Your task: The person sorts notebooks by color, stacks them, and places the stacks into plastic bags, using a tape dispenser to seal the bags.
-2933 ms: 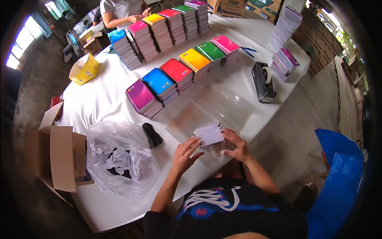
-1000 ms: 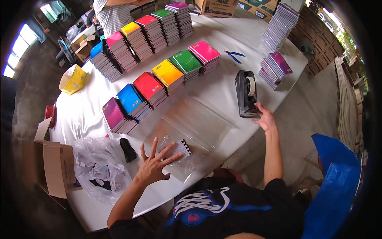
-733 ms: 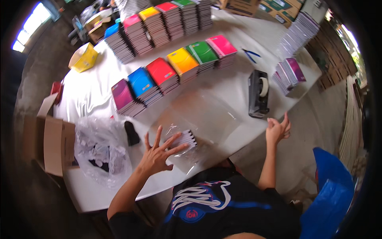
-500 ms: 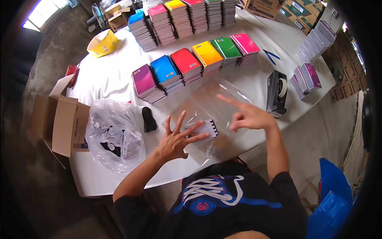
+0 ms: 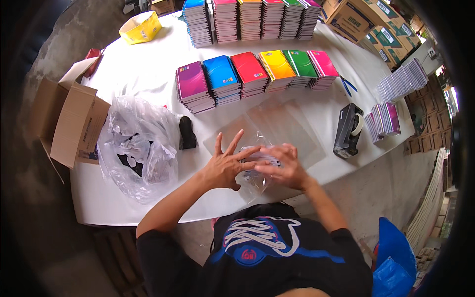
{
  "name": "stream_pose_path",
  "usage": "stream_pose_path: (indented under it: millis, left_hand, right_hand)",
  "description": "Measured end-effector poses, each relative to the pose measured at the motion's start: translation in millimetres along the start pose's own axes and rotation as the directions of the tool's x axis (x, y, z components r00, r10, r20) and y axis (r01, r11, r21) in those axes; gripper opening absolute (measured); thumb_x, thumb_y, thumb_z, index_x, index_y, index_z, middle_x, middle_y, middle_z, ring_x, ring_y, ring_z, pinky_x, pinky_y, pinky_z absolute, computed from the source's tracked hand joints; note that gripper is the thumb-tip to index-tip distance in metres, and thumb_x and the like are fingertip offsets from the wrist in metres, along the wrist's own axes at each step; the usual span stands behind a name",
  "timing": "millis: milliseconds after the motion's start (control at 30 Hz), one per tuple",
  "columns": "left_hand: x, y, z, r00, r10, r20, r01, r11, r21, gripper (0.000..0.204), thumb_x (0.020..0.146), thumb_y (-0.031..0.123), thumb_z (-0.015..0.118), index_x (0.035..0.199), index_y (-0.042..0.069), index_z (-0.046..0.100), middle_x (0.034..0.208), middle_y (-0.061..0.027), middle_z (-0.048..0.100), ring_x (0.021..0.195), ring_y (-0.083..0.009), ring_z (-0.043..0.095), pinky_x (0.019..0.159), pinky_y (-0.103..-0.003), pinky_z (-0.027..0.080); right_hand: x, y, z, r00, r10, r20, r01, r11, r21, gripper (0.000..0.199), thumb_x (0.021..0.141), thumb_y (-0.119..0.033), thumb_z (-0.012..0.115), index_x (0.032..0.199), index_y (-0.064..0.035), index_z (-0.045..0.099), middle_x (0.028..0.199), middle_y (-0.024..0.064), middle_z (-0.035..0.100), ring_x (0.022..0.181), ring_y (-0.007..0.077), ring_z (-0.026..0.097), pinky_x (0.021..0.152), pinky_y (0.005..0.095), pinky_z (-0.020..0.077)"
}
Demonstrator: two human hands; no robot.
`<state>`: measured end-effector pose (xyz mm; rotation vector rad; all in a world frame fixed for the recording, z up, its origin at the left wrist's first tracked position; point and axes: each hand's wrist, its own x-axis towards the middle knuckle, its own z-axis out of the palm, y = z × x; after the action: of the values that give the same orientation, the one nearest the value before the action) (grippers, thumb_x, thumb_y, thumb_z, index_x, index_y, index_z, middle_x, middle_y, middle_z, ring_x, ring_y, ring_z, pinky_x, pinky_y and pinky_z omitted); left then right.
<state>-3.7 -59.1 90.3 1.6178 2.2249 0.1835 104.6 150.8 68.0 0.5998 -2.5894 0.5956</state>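
A small bundle of notebooks [image 5: 258,157], edges upward, lies in crinkled clear plastic film [image 5: 254,185] near the table's front edge. My left hand [image 5: 224,167] rests on its left side, fingers spread wide. From the right, my right hand [image 5: 286,169] reaches over the same bundle with its fingers stretched out and apart, close to my left fingertips. The two hands cover much of the bundle. Flat clear plastic sheets [image 5: 292,121] lie just beyond it. Right of them stands a black tape dispenser [image 5: 345,132] with a tape roll in it.
Colourful spiral notebook stacks [image 5: 250,69] stand in a row ahead, with taller stacks [image 5: 261,22] behind. At left are a clear plastic bag [image 5: 141,158], a cardboard box [image 5: 74,123] and a black object [image 5: 186,133]. Blue-handled pliers [image 5: 349,86] and wrapped notebook bundles [image 5: 383,121] lie right.
My right hand has moved left and down, from above the plastic sheets onto the bundle. My left hand stays spread on the bundle. The whole view has shifted slightly.
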Motion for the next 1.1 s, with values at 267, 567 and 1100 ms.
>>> stream_pose_path:
  millis: [267,567,1100]
  left_hand:
    - [8.0,-1.3,23.6,0.942,-0.042,-0.332,-0.050,0.964,-0.263,0.038,0.068,0.031,0.076,0.105,0.035,0.066,0.140,0.0040,0.035,0.139,-0.0325,0.015,0.098,-0.072,0.004]
    - [42.9,-6.0,28.9,0.683,-0.323,-0.655,-0.347,0.645,-0.681,0.017,0.057,0.010,0.082,0.070,0.011,0.071,0.126,-0.0119,0.045,0.121,-0.0282,0.043,0.091,-0.040,0.043]
    - [28.5,-7.3,47.0,0.811,-0.575,-0.106,-0.076,0.076,-0.994,0.023,0.076,0.015,0.075,0.092,0.000,0.069,0.076,-0.0045,0.067,0.068,-0.0098,0.058,0.063,-0.024,0.046]
  right_hand:
    - [7.5,-6.4,6.9,0.874,0.457,-0.166,-0.273,0.744,0.610,0.035,0.067,-0.013,0.074,0.101,-0.0170,0.067,0.124,0.0069,0.053,0.109,0.0216,0.051,0.095,0.0400,0.0311]
    - [4.7,-9.8,19.9,0.773,0.609,0.178,-0.543,0.490,0.682,0.111,0.059,-0.017,0.085,0.145,-0.0118,0.016,0.116,0.0140,0.050,0.104,0.0226,0.051,0.088,0.0343,0.0429]
    - [33.2,19.5,16.5,0.598,0.607,0.523,-0.717,0.114,0.687,0.056,0.067,-0.004,0.079,0.116,0.0059,0.054,0.076,0.0031,0.060,0.076,0.0104,0.058,0.071,0.0243,0.0478]
